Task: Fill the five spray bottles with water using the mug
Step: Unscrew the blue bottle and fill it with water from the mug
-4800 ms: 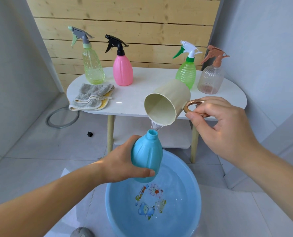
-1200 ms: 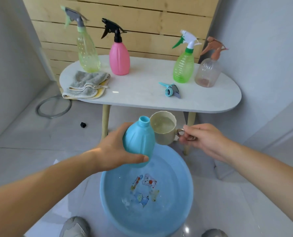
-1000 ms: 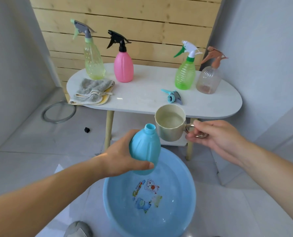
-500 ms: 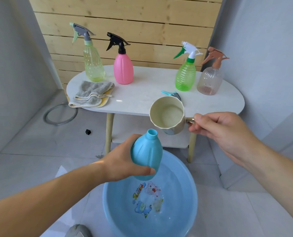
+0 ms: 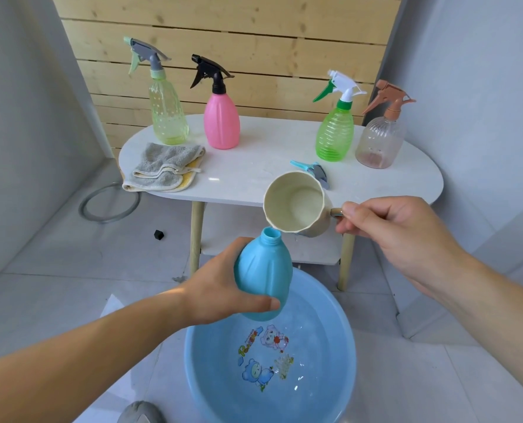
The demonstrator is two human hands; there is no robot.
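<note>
Operator: Left hand (image 5: 223, 288) is clamped round the blue bottle (image 5: 263, 276), thumb across its lower front, fingers behind. The bottle is upright with its neck open at the top. Right hand (image 5: 388, 230) pinches the handle (image 5: 336, 212) of the cream mug (image 5: 296, 206), fingers curled in.

Desk: Where does the mug sit against the bottle?

Operator: At 1 o'clock from the neck, tipped over, mouth facing me and down to the left. The lowest part of its rim is just beside the neck opening. I cannot tell whether they touch. Water shows inside the mug.

Desk: And below?

Operator: Blue basin (image 5: 211, 377) on the floor at 6 o'clock from the bottle, with water in it and a cartoon print (image 5: 266, 355) on the bottom. The bottle's base hangs over the basin's far rim.

Desk: The other bottles?

Operator: All at 12 o'clock on the white oval table (image 5: 254, 166), upright, trigger heads on. Reading 11 to 1:
- the yellow-green bottle (image 5: 168, 117)
- the pink bottle (image 5: 222, 120) just beside it
- well apart from those, the green ribbed bottle (image 5: 335, 132)
- the clear bottle (image 5: 379, 141) with a brown trigger, next to the green one

A loose blue trigger head (image 5: 313, 170) lies on the tabletop in front of the green one, partly behind the mug.

Desk: Anything else?

Operator: Folded grey cloth (image 5: 165, 166) at the table's 9 o'clock end. Grey hose ring (image 5: 110, 203) on the floor at 10 o'clock.
</note>
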